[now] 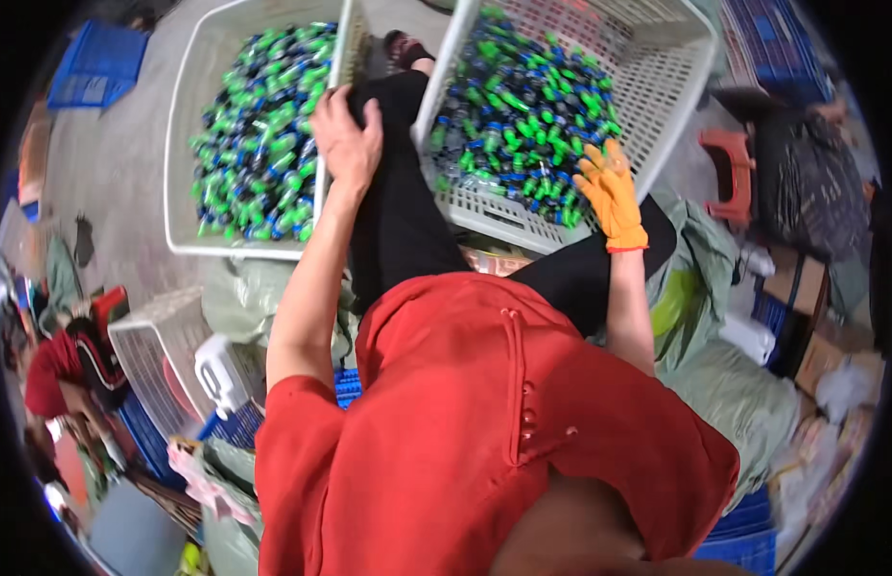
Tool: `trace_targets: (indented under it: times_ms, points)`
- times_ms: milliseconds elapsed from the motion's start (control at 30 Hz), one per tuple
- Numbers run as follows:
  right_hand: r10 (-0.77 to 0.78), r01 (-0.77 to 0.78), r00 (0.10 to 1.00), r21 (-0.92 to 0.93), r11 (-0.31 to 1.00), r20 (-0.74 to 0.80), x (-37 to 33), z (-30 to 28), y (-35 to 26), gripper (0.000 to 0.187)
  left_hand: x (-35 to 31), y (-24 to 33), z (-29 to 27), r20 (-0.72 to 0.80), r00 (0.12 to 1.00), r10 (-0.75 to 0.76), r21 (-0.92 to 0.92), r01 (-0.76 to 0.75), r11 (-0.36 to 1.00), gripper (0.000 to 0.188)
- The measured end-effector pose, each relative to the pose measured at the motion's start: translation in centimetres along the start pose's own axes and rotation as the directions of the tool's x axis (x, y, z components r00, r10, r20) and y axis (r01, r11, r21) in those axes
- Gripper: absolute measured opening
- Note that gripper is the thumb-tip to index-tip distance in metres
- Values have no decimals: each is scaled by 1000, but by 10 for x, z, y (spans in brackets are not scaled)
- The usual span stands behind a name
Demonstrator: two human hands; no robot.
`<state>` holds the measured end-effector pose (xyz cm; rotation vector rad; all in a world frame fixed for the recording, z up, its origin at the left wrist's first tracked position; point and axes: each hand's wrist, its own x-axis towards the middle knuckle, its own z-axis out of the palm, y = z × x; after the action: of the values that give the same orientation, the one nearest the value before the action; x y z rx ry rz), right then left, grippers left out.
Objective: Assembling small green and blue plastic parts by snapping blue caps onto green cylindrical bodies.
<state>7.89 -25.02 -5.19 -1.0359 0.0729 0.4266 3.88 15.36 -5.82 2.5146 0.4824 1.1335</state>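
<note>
My left hand (348,139) is bare, its fingers apart, resting at the right rim of a white plastic crate (179,163). That crate is heaped with small glossy pieces (263,134) in green, blue and dark colours, too small to name. My right hand (611,192) wears an orange glove. Its fingers are stretched out over the near right part of a second white crate (671,86) with slotted walls, and nothing shows in them. Similar small green, blue and dark pieces (523,115) cover the bottom of this crate, touching or just under the gloved fingertips.
A blue crate (98,62) stands far left; a red stool (729,178) is right of the second crate. Green-grey sacks (734,403) and cardboard boxes (796,278) lie on the right. At left are a white jug (218,374) and another person in a red top (47,374).
</note>
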Motion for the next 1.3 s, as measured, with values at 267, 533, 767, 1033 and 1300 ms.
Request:
trace_targets:
  times_ms: [267,533,767,1033,1300]
  points:
    - [180,-240,965,-363,900,-191,13,5,8,45,-111,81,80,661,696,280,-181,-215,960,15]
    - [171,-333,934,-586,739,-315,-5,17,66,39,-152,86,163,709,693,-126,168,7,986,28]
    - [-146,-23,969,-656,754,-201,-4,16,49,46,-111,101,115,881,452,-141,-92,455,886,34]
    - [70,426,900,-902,68,431,-52,72,7,42,-74,121,-15,841,194,505,-540,361,760,41]
    - [542,-37,839,-999,-14,-39,-82,111,17,38,-72,137,-53,914,62,401,-394,-99,914,34]
